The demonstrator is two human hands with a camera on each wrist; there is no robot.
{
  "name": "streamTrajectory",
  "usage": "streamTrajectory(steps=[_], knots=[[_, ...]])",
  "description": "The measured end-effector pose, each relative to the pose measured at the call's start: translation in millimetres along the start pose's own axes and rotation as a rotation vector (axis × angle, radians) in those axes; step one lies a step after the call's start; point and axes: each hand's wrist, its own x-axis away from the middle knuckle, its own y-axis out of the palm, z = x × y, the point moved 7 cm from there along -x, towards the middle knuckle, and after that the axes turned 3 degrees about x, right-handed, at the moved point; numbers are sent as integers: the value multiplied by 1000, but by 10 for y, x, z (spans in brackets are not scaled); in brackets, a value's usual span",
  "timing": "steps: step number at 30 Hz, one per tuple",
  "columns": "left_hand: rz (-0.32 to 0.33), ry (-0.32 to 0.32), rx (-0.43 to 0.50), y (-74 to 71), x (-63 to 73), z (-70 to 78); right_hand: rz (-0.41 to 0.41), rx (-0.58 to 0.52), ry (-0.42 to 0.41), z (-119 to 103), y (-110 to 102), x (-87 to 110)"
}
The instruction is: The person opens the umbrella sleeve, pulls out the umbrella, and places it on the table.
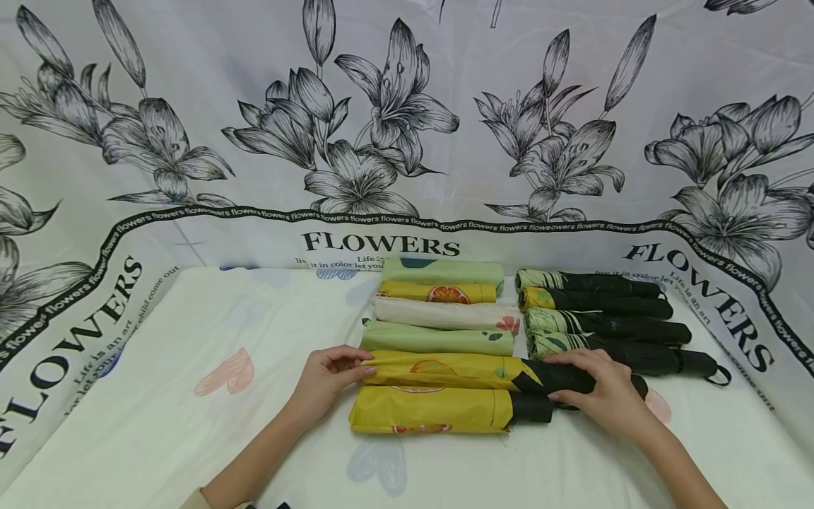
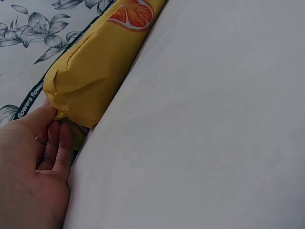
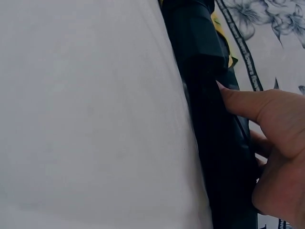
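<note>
Near the middle of the bed-like surface, my left hand [image 1: 328,382] pinches the left end of a yellow umbrella sleeve [image 1: 439,369] printed with orange slices. My right hand [image 1: 598,385] grips a black folded umbrella [image 1: 566,375] with yellow patches at its left end. Sleeve and umbrella meet end to end; whether one lies inside the other, I cannot tell. Just in front lies another yellow sleeved umbrella [image 1: 432,410] with a black end piece [image 3: 202,36]. In the left wrist view its rounded yellow end [image 2: 78,90] partly hides my left fingertips [image 2: 62,131].
Behind the hands lie a light green sleeve [image 1: 439,338], a cream one [image 1: 439,312], a yellow one [image 1: 407,291] and another green one [image 1: 458,270]. To their right, several black folded umbrellas [image 1: 623,326] lie in a row. A flower-printed cloth [image 1: 407,141] rises at the back.
</note>
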Motion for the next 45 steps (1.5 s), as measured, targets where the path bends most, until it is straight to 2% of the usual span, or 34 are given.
streamTrajectory(steps=[8,18,28,45], knots=[[4,0,2,-15,12,-3,-9,-27,13,35,-22,2],[21,-22,-10,-13,-19,-4,-12,-10,24,100,-130,10],[27,-30,-24,-18,-13,-7,5,20,1,137,-166,14],[22,-23,-12,6,-11,12,-16,28,83,301,-305,108]])
